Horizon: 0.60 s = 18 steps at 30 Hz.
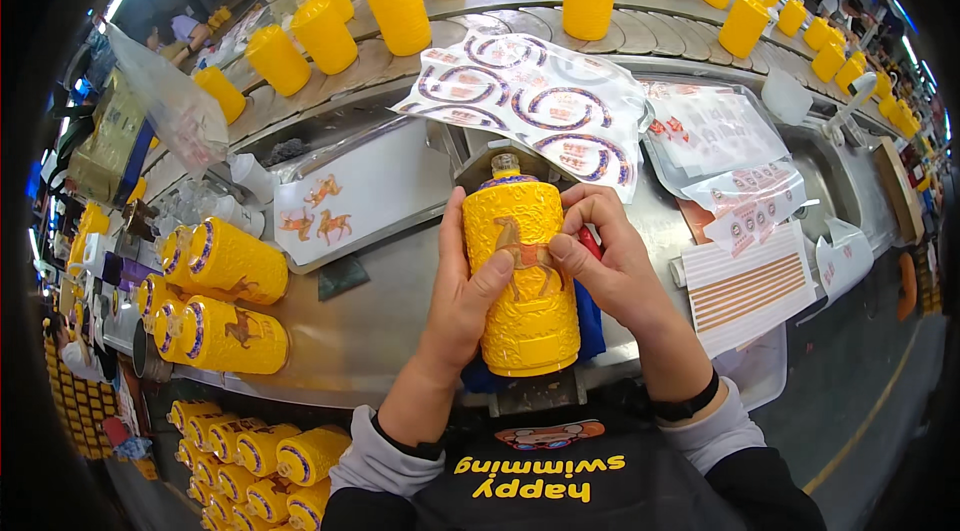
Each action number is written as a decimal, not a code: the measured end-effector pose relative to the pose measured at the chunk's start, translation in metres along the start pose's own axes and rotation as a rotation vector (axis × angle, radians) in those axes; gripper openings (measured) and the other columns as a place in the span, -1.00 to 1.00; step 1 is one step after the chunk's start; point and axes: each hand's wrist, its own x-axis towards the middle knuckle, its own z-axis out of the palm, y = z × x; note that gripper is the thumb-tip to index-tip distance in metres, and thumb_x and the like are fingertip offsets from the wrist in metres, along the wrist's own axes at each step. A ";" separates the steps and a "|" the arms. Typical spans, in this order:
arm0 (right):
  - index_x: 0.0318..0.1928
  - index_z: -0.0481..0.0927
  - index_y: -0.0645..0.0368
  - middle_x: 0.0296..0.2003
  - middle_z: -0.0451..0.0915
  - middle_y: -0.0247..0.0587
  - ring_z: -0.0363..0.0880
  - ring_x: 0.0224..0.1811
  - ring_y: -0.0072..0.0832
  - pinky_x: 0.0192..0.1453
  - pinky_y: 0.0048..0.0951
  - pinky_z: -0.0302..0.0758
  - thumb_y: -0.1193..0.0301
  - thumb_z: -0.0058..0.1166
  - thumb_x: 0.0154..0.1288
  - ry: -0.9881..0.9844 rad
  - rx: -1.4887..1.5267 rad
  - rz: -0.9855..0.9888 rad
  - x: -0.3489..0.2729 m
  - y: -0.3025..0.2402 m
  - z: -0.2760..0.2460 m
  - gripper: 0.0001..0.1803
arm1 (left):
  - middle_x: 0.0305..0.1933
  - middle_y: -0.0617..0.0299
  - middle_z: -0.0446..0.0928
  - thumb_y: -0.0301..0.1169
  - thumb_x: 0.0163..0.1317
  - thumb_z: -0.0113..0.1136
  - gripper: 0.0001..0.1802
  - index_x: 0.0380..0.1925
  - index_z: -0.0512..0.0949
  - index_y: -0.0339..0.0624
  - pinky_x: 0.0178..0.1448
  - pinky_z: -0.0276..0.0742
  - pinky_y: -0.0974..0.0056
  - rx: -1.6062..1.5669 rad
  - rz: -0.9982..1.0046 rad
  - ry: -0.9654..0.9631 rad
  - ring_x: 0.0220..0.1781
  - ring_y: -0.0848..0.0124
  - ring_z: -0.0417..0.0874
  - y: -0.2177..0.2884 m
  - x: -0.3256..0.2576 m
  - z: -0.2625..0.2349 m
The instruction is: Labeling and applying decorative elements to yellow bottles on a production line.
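An embossed yellow bottle [522,316] with a clear neck stands upright before me, tilted slightly toward me. My left hand [462,281] wraps its left side, thumb on the front. A brown horse decal [528,266] lies on the bottle's face. My right hand [610,256] is at the bottle's right side, its thumb pressing the decal's edge. A small red object [590,243] shows among the right fingers; its kind is mostly hidden. Blue cloth [592,326] lies under and behind the bottle.
A white tray [390,196] with several horse decals lies left of the bottle. Patterned decal sheets [540,96] lie beyond it, striped sheets [750,286] to the right. Decorated bottles [235,336] lie at left. Yellow bottles ride a curved conveyor [510,21]. A sink [835,176] is at right.
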 end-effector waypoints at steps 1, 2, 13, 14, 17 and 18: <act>-0.21 0.45 0.19 -0.01 0.36 -0.10 0.36 0.07 -0.33 0.19 -0.41 0.30 0.37 0.22 0.30 -0.001 -0.006 -0.005 0.000 0.000 0.000 -0.77 | 0.42 -0.04 0.15 -0.27 0.38 0.15 -0.07 0.51 -0.24 -0.27 0.42 0.29 0.20 0.006 0.005 0.002 0.40 0.25 0.30 0.000 0.000 -0.001; -0.21 0.45 0.19 -0.01 0.36 -0.10 0.36 0.07 -0.33 0.19 -0.41 0.30 0.37 0.22 0.30 0.000 -0.006 -0.004 0.000 0.000 0.000 -0.77 | 0.43 -0.04 0.15 -0.28 0.38 0.15 -0.06 0.51 -0.24 -0.26 0.43 0.28 0.20 0.013 0.011 0.004 0.41 0.25 0.30 -0.001 0.001 -0.001; -0.20 0.43 0.18 0.00 0.36 -0.07 0.36 0.08 -0.29 0.20 -0.38 0.32 0.35 0.29 0.25 -0.009 0.019 0.000 -0.001 -0.001 -0.001 -0.70 | 0.43 -0.03 0.15 -0.28 0.39 0.14 -0.07 0.51 -0.25 -0.27 0.42 0.29 0.20 -0.028 0.022 -0.011 0.40 0.26 0.31 0.000 -0.002 0.001; -0.20 0.43 0.18 0.00 0.36 -0.07 0.36 0.08 -0.29 0.20 -0.38 0.32 0.35 0.29 0.25 -0.009 0.019 0.002 -0.002 0.000 0.000 -0.70 | 0.43 -0.03 0.15 -0.27 0.39 0.14 -0.07 0.51 -0.25 -0.27 0.42 0.30 0.20 -0.048 0.034 -0.025 0.40 0.26 0.32 -0.001 -0.002 0.000; -0.21 0.42 0.17 -0.01 0.37 -0.07 0.36 0.09 -0.28 0.21 -0.37 0.32 0.31 0.32 0.24 0.003 0.069 0.035 -0.002 0.002 0.001 -0.67 | 0.42 -0.04 0.15 -0.25 0.39 0.15 -0.05 0.51 -0.26 -0.28 0.41 0.32 0.19 0.008 0.024 -0.014 0.39 0.25 0.32 0.000 -0.001 0.001; -0.21 0.42 0.17 -0.01 0.37 -0.07 0.36 0.08 -0.27 0.21 -0.37 0.31 0.30 0.33 0.23 -0.001 0.038 0.008 -0.001 0.002 0.001 -0.66 | 0.42 -0.04 0.15 -0.25 0.39 0.15 -0.05 0.51 -0.26 -0.28 0.41 0.32 0.19 0.007 0.022 -0.013 0.39 0.25 0.32 0.000 -0.001 0.001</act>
